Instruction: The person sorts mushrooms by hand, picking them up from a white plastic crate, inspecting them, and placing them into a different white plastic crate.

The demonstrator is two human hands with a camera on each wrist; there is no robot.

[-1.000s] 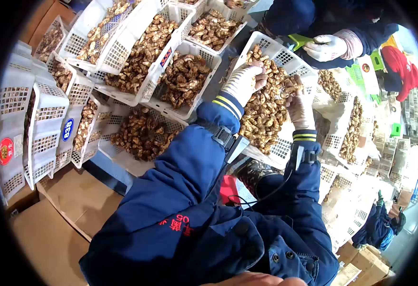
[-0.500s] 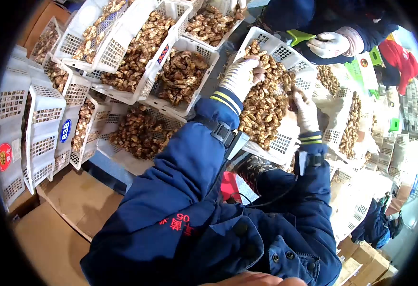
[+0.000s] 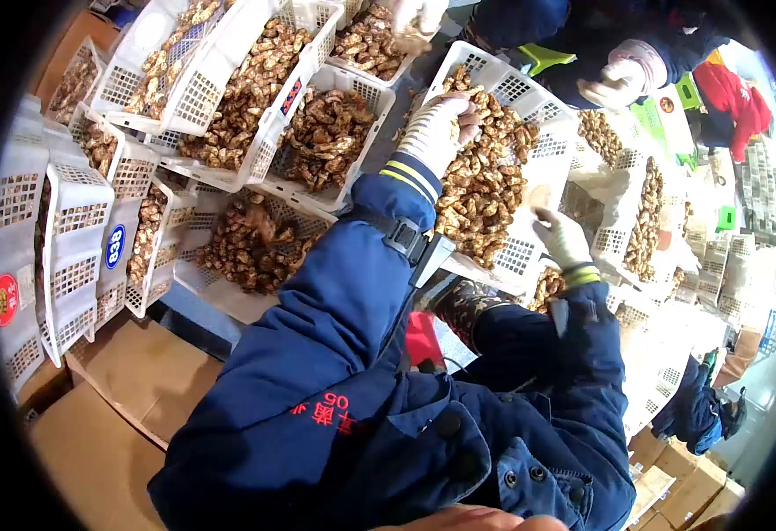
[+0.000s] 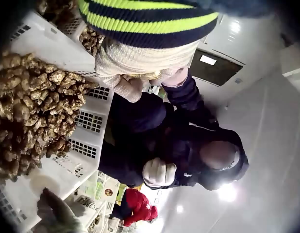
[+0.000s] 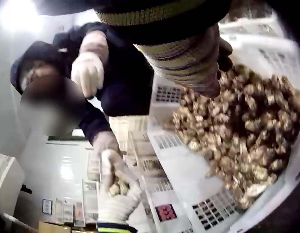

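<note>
A white perforated basket is heaped with brown, mushroom-like pieces. At its left edge my left hand, in a cream glove with bare fingertips, curls its fingers. The right wrist view shows several small pale-brown pieces in the palm of my left hand. My right hand is at the basket's right side, fingers loosely bent, with nothing visible in them. In the right wrist view my right hand hangs above the heap's edge; in the left wrist view my left hand is near the camera.
Several filled white baskets stand at the left, some bearing labels. More baskets line the right side. Across from me, a person in dark clothes wears white gloves. Brown cardboard lies lower left; someone in red is farther off.
My right hand has drawn back from the heap, down and right, and its fingers have parted. My left hand stays near the left edge. The other person's hand has shifted at the upper basket.
</note>
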